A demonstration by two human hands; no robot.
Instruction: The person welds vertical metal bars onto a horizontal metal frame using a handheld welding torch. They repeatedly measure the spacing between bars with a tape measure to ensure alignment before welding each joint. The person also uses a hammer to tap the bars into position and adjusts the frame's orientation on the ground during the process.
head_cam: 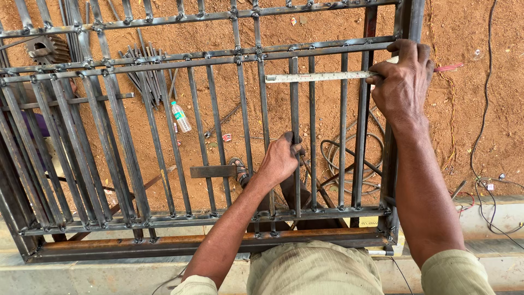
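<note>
A welded steel grille [164, 218] of dark vertical bars lies flat in front of me over reddish dirt. My left hand [281, 158] is closed around one vertical bar [295, 98] near the middle. My right hand [403, 82] pinches one end of a pale metal ruler [319, 77] against the frame's right upright. The ruler lies level across several bars, just below the upper crossbars. A red pencil tip [450, 67] sticks out beyond my right hand.
A plastic water bottle [180, 116] lies on the dirt under the grille. Loose steel rods [144, 71] are piled at the upper left, next to a rusty toothed wheel [48, 49]. Coiled cable [349, 158] sits below the bars; wires [491, 186] trail at the right. A concrete ledge [82, 270] runs along the bottom.
</note>
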